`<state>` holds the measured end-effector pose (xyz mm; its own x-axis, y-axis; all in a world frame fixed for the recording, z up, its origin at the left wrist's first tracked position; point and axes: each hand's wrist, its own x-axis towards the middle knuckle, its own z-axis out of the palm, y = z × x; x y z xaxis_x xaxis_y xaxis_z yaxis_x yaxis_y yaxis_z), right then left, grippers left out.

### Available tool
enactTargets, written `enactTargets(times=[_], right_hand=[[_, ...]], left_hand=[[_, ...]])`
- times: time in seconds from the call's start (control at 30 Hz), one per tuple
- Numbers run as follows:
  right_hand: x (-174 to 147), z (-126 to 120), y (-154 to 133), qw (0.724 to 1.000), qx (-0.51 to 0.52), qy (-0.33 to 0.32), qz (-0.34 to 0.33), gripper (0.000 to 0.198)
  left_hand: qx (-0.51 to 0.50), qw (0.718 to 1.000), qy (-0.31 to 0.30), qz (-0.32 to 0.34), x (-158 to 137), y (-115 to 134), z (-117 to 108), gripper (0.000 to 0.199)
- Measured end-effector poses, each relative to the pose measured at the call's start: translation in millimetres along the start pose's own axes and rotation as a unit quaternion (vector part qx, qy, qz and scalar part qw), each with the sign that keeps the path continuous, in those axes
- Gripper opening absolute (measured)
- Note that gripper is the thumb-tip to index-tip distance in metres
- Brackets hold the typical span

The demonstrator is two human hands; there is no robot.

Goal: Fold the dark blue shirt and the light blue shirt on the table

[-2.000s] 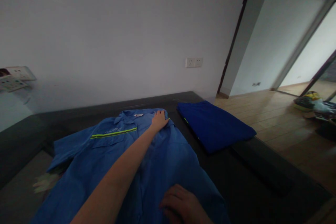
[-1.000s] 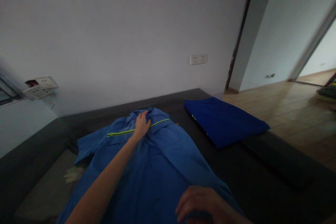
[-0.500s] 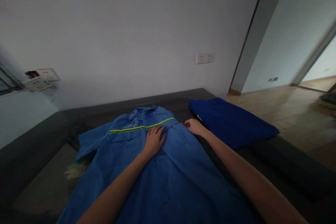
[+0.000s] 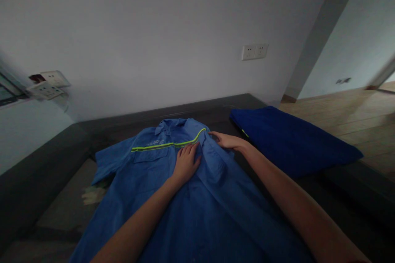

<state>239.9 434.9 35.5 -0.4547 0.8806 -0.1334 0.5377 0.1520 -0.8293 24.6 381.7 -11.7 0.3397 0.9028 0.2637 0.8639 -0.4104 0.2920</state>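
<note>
A blue short-sleeved work shirt [image 4: 148,174] with a yellow-green stripe and white lettering lies front up, its collar toward the wall. My left hand [image 4: 185,163] rests flat on the chest just below the stripe, fingers stretched out. At the shirt's right side, my right hand [image 4: 226,139] pinches the cloth near the end of the stripe. That edge is lifted and folds inward, and the sleeve on this side cannot be made out. Only the sleeve on the left lies spread out.
A folded darker blue garment [image 4: 286,141] lies right of the shirt on the dark table [image 4: 228,104]. Something pale [image 4: 94,194], possibly a glove, shows below the left sleeve. Wall sockets [image 4: 254,51] sit above the table's back edge; wooden floor [image 4: 333,111] lies beyond it.
My right hand has raised the shirt's right side and drawn it inward, bending the stripe's end upward. My left hand stays on the chest. The camera view has shifted slightly.
</note>
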Motion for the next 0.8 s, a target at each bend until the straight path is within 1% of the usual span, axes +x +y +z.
enactTargets(times=[0.1,0.13,0.2,0.27,0.33,0.4,0.5,0.6,0.7,0.8], right_hand=[[-12,-16,-4,0.997,-0.003,-0.060,0.045,0.060],[-16,-21,-4,0.996,0.006,-0.078,0.051,0.063],[-23,-29,-4,0.992,0.044,-0.107,0.043,0.072],[-27,-33,-2,0.989,0.059,-0.128,0.038,0.087],[-28,-35,0,0.990,0.017,-0.135,0.046,0.099],[-25,-37,3,0.989,-0.054,-0.130,0.043,0.101],[-23,-48,6,0.987,-0.131,-0.095,0.019,0.091],[-25,-64,7,0.982,-0.186,-0.026,0.015,0.067],[-29,-79,6,0.969,-0.233,0.076,0.023,0.044],[-34,-90,5,0.953,-0.237,0.189,0.015,0.033]], left_hand=[[0.002,1.000,-0.006,-0.002,0,0,0,0.052],[0.002,1.000,-0.007,-0.002,0,0,0,0.052],[0.003,1.000,-0.006,-0.001,0,0,0,0.052],[0.003,1.000,-0.004,0.002,-1,0,0,0.052],[0.002,1.000,-0.004,0.002,-1,1,-1,0.051],[0.002,1.000,-0.006,0.000,-1,1,-2,0.050],[0.004,1.000,-0.007,0.000,-1,2,-2,0.050],[0.007,1.000,-0.009,0.003,-1,1,-2,0.049],[0.011,1.000,-0.010,0.002,-1,0,0,0.048],[0.010,1.000,-0.006,0.010,-1,-1,1,0.047]])
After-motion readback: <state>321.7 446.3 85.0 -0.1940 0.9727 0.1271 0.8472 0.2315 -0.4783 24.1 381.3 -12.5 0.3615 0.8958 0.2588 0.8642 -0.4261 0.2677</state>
